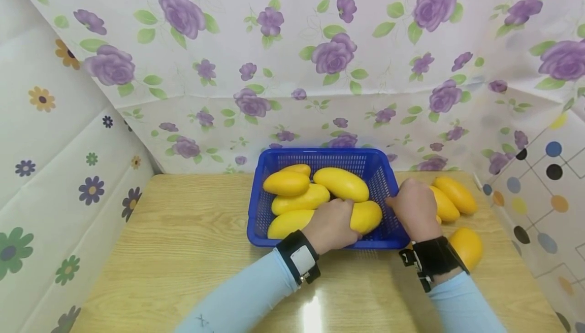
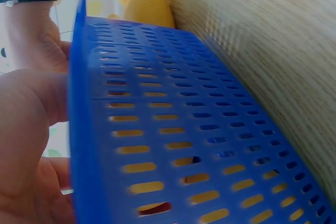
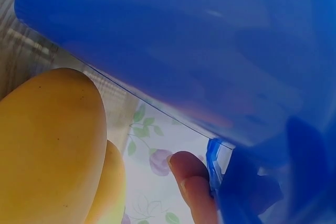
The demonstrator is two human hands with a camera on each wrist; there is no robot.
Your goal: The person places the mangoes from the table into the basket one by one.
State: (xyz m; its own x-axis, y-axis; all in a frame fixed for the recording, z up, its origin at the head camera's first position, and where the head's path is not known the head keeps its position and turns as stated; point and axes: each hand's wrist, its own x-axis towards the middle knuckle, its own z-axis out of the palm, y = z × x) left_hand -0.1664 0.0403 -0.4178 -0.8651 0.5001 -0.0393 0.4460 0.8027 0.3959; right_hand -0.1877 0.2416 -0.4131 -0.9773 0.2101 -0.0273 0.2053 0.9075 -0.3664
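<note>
A blue plastic basket [image 1: 326, 153] with slotted walls stands on the table, several yellow mangoes [image 1: 342, 184] lying inside. Reaching over its front rim, my left hand [image 1: 332, 225] grips a mango [image 1: 369, 217] in the front right part. In the left wrist view, the basket's front wall [image 2: 152, 108] hides most of that mango and the fingertips. My right hand [image 1: 415, 210] holds the basket's right rim. Its fingers [image 3: 195, 182] show against the outside of the blue wall [image 3: 173, 51] in the right wrist view.
Right of the basket, several loose mangoes [image 1: 466, 249] lie on the wooden table [image 1: 192, 241], some partly behind the right hand and wrist. One mango [image 3: 52, 145] is close to the right wrist camera. A flowered cloth [image 1: 292, 84] hangs behind the table.
</note>
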